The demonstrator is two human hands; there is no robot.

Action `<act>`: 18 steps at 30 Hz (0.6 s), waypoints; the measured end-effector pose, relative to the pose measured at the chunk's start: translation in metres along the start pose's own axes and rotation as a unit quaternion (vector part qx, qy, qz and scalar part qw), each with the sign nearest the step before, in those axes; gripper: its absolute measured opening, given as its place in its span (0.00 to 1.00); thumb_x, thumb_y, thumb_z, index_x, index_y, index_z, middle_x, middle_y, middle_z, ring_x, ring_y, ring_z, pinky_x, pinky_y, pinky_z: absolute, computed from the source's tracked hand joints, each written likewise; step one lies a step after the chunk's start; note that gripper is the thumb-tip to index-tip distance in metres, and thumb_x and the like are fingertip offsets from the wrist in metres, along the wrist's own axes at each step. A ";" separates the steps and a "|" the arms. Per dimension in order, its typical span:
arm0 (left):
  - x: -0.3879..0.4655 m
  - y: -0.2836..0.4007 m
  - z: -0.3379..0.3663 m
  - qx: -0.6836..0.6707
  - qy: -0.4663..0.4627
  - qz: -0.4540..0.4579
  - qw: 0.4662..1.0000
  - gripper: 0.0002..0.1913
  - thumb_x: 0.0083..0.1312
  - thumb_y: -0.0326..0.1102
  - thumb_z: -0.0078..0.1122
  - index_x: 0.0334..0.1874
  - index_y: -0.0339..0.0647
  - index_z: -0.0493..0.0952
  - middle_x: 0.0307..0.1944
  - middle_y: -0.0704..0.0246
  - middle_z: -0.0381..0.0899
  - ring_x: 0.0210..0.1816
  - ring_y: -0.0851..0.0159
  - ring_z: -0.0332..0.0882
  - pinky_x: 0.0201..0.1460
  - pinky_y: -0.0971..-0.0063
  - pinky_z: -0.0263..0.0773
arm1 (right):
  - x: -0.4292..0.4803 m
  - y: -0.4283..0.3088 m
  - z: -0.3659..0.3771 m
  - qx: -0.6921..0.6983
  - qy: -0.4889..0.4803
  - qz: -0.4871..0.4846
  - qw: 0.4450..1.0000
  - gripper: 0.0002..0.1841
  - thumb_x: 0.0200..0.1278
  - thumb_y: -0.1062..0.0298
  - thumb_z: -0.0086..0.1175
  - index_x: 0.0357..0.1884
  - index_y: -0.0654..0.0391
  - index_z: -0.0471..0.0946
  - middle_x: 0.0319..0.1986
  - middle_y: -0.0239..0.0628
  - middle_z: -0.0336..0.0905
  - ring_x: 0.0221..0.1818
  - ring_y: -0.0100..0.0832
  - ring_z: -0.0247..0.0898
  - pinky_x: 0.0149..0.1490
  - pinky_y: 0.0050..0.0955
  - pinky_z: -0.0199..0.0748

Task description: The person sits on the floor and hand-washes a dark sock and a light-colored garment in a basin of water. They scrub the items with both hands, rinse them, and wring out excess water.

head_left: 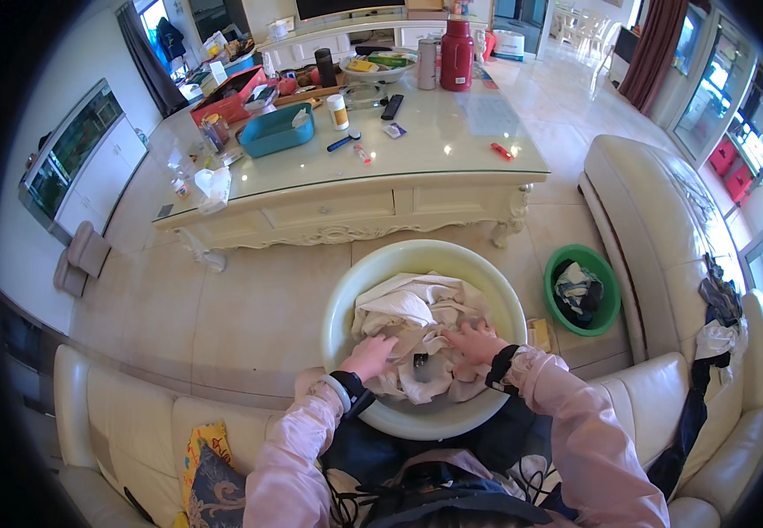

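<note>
A large pale basin (340, 317) stands before me, with a soaked cream-coloured cloth or garment (394, 305) bunched up in cloudy water. My left hand (369, 358) lies on the left side of the wet fabric, its fingertips partly lost in the folds. On the right side, my right hand (477, 342) touches the same fabric with bent, spread fingers. Whether either hand grips the cloth cannot be told. Between the hands, a small dark patch (420, 360) shows on the fabric. Both wrists wear dark bands, and the pink sleeves are pushed up.
Right of the basin are a green tub (609, 310) with clothes and a small yellowish box (539, 335). A glass-topped coffee table (421, 155) with many items stands ahead. Cream sofas (645, 218) run along the right and behind; dark clothing (698, 396) drapes over one.
</note>
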State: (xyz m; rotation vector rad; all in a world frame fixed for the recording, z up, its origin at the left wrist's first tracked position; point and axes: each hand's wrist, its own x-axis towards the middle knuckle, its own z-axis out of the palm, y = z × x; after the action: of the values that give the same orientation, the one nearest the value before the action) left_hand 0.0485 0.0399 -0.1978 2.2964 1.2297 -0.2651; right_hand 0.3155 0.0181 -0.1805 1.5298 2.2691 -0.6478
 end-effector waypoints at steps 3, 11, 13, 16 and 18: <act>0.008 -0.003 0.011 -0.053 0.017 -0.039 0.998 0.30 0.52 0.47 0.67 0.53 0.42 0.69 0.48 0.54 0.76 0.51 0.46 0.73 0.49 0.56 0.70 | 0.028 -0.009 0.022 -0.092 0.140 -0.023 0.986 0.32 0.44 0.51 0.67 0.54 0.48 0.74 0.54 0.45 0.65 0.64 0.59 0.51 0.51 0.68 0.58; -0.001 -0.023 0.037 -0.208 0.180 -0.055 0.960 0.11 0.55 0.35 0.61 0.34 0.36 0.73 0.32 0.55 0.79 0.36 0.49 0.78 0.39 0.60 0.72 | 0.048 0.017 0.002 0.397 0.163 -0.016 0.903 0.13 0.57 0.63 0.49 0.39 0.58 0.81 0.32 0.42 0.81 0.39 0.42 0.77 0.45 0.32 0.72; 0.000 -0.032 0.033 -0.264 0.217 -0.055 0.938 0.08 0.57 0.33 0.58 0.32 0.35 0.73 0.31 0.56 0.77 0.34 0.55 0.78 0.39 0.65 0.72 | 0.040 0.027 -0.013 0.613 0.159 0.060 0.772 0.14 0.60 0.63 0.48 0.39 0.62 0.79 0.35 0.40 0.81 0.40 0.37 0.77 0.45 0.31 0.73; 0.006 -0.024 0.031 -0.399 0.202 -0.090 0.890 0.12 0.59 0.35 0.58 0.41 0.37 0.71 0.34 0.64 0.76 0.38 0.65 0.75 0.41 0.69 0.70 | 0.029 0.026 -0.035 0.714 0.129 0.025 0.687 0.17 0.63 0.62 0.46 0.42 0.66 0.77 0.36 0.37 0.80 0.39 0.29 0.76 0.45 0.27 0.73; 0.011 -0.007 0.032 -0.413 0.259 -0.061 0.871 0.16 0.60 0.37 0.60 0.46 0.37 0.70 0.37 0.67 0.76 0.42 0.67 0.75 0.45 0.71 0.70 | 0.024 0.020 -0.048 0.762 0.126 0.023 0.635 0.17 0.63 0.63 0.46 0.43 0.67 0.77 0.36 0.37 0.79 0.38 0.28 0.75 0.45 0.26 0.73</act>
State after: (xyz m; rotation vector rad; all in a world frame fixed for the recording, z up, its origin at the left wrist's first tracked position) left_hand 0.0514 0.0343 -0.2321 1.5529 1.3692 0.7562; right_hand 0.3243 0.0691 -0.1554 2.2178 1.4736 -2.9377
